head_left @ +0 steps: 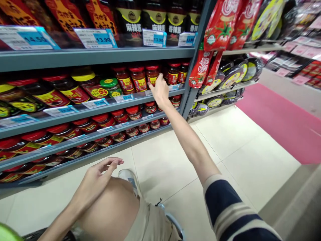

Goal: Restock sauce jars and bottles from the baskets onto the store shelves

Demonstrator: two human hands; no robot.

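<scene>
Your right hand [159, 91] reaches to the grey metal shelf [100, 57] unit, fingers loosely spread, fingertips touching a red-lidded sauce jar [152, 74] on the second tier. No pinch is closed on it. Further red-lidded jars fill the tiers below that jar; a yellow-lidded jar [86, 82] and a green-lidded jar [110, 86] stand to its left. Blue price tags [95, 37] line the tier edge above. Your left hand [96, 180] rests open on your bare knee, below the shelf. The floor [250, 147] is pale tile; a pink mat [283, 124] lies right of the shelf.
</scene>
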